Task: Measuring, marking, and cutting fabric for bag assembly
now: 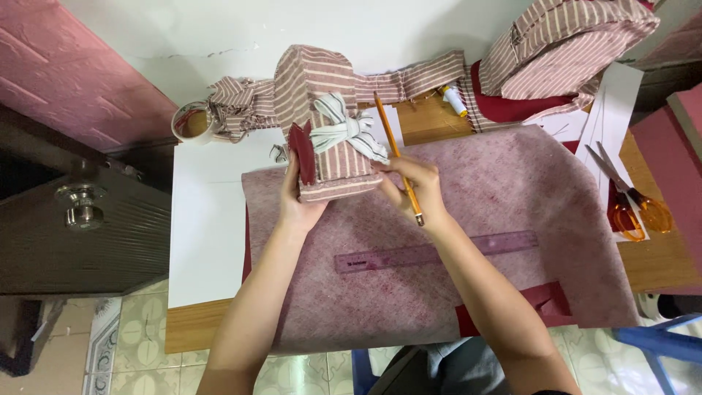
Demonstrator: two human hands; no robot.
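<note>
We steady a striped fabric box point(333, 150).
Our left hand point(300, 201) grips its left side; our right hand point(417, 186) holds a pencil point(398, 157).

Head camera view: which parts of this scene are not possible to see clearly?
- Front of the striped pink fabric box: faces away from the head camera; the left hand and the bow cover its sides.
- Pencil: its middle is hidden inside the right hand.
- Orange-handled scissors: blades partly lost against white paper.
- Striped fabric pile: cut off by the top edge.
- Purple ruler: markings too small; the right forearm crosses it.
</note>
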